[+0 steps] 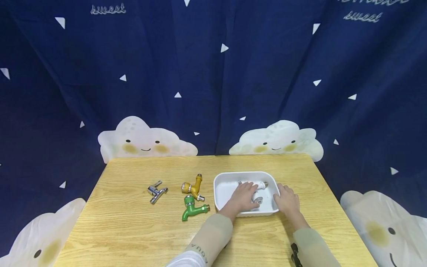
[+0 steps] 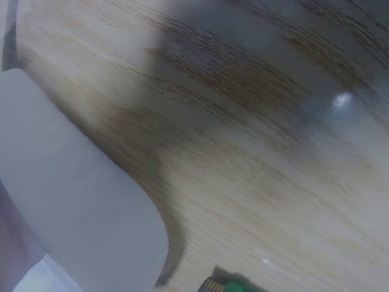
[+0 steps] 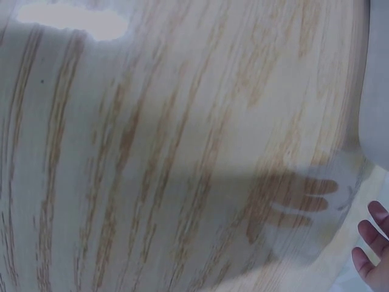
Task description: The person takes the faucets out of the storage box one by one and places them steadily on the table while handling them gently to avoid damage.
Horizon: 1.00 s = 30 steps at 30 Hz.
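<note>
My left hand [image 1: 244, 196] reaches down into a white plastic basin [image 1: 225, 173], its fingers and thumb spread over a white faucet [image 1: 261, 186]. The faucet's metal threaded end and round grey handle [image 1: 258, 200] show beside the hand; the rest of it is covered. A small chrome end [image 1: 240, 183] peeks out past the knuckles. At the basin's right wall is my right hand [image 1: 288, 200], thumb at the rim and fingers extended along the outside. The right wrist view catches extended fingertips [image 3: 374, 234] below the basin's side [image 3: 377, 91].
Left of the basin lie a yellow faucet [image 1: 195, 187], a green faucet [image 1: 191, 209] and, farther left, a chrome faucet [image 1: 156, 191]. All rest on a wooden table [image 1: 126, 230]. A dark blue curtain [image 1: 200, 66] hangs behind the table's far edge.
</note>
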{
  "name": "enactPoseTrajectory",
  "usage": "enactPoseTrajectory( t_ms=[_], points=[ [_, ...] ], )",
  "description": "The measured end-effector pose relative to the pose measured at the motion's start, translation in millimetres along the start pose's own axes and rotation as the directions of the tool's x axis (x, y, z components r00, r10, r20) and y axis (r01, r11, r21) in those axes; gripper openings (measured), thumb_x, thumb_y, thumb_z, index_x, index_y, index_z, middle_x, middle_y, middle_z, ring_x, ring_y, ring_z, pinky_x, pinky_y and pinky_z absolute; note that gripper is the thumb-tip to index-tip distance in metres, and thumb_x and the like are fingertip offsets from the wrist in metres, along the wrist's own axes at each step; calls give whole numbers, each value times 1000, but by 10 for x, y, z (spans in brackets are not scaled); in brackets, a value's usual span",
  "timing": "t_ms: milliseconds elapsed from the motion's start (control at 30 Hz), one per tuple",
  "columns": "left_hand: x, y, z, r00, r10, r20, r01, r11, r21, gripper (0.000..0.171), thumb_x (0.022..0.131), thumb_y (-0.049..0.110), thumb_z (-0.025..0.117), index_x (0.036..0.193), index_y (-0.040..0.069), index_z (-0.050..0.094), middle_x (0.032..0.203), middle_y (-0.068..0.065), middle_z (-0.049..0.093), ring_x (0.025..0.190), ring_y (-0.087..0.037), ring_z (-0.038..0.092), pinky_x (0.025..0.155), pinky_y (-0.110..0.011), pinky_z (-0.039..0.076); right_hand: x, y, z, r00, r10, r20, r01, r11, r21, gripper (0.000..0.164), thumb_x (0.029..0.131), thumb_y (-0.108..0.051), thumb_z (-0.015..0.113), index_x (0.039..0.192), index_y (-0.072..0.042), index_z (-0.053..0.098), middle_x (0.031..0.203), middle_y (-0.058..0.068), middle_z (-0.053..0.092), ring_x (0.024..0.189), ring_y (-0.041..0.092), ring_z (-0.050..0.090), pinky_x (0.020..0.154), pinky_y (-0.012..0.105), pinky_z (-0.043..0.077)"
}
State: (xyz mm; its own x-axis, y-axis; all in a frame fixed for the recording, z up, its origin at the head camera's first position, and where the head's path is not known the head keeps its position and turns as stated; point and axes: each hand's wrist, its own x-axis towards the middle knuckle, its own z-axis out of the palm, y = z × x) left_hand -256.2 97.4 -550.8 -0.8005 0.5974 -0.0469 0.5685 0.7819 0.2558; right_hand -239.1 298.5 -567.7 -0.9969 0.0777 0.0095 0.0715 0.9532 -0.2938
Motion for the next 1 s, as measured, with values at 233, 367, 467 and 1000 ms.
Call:
enactPoseTrajectory(
  t_ms=[233,367,467,1000],
  points=[
    [46,48,26,998,-34,44,36,999,-31,77,80,52,60,142,18,31,145,-5,33,133,-20,29,109,-34,22,-9,7,-3,1000,-10,-11,10,1000,-1,49,84,-24,44,128,-1,43,114,25,51,103,43,48,81,59,39],
    [67,69,45,997,-54,52,55,998,-30,78,77,54,62,141,18,33,143,-5,36,131,-21,33,108,-32,25,-13,11,-4,1000,-14,-12,14,1000,1,50,84,-24,44,128,-1,43,114,25,52,103,43,48,81,59,39],
    [76,77,57,997,-65,51,67,997,-30,79,76,54,63,140,17,34,142,-5,37,129,-20,35,108,-31,26,-12,9,-7,1000,-15,-14,15,1000,-3,49,84,-25,44,128,-1,44,114,24,52,102,42,49,81,59,39],
    [144,130,131,986,-160,42,156,984,88,87,70,59,66,137,12,37,129,0,46,121,-16,42,104,-28,30,-7,12,3,1000,-20,-18,20,1000,-3,47,85,-23,45,127,-1,44,111,24,53,99,42,50,80,59,40]
  ],
)
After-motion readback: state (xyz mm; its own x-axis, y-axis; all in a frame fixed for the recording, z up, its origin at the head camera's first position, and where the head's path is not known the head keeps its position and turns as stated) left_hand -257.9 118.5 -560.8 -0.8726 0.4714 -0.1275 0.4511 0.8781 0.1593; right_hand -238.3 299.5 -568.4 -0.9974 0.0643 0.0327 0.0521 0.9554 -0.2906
